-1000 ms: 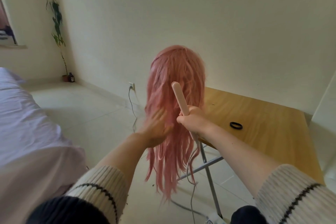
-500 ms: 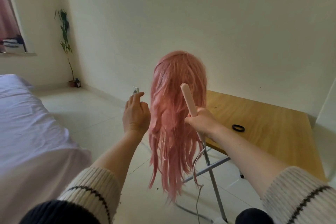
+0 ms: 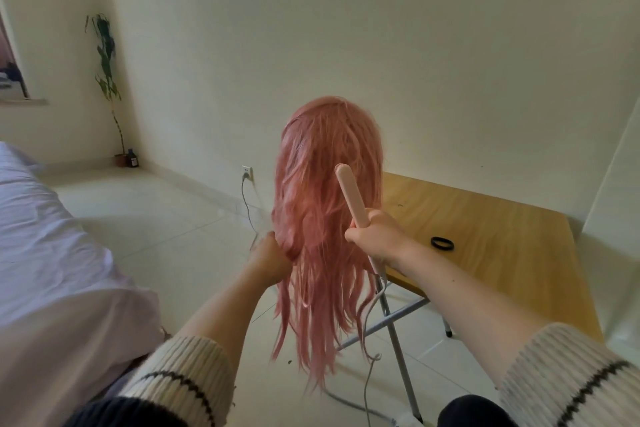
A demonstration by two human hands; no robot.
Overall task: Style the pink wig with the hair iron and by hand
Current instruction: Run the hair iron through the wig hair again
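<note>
The long pink synthetic wig [image 3: 323, 218] stands upright at the near left corner of the light wooden folding table [image 3: 485, 229], its strands hanging past the table edge toward the floor. At its 8 o'clock the left hand [image 3: 272, 262] has fingers curled into the hair, gripping a bunched section; half a second earlier that hand was clear of the wig, raised and loosely curled. At the wig's 4 o'clock the right hand [image 3: 375, 236] wraps its fingers around the pale pink slim hair iron [image 3: 351, 196], tip tilted toward 11 o'clock over the hair, much as before. A black ring-shaped hair tie [image 3: 442, 242] lies on the table at 3 o'clock. No container is visible.
</note>
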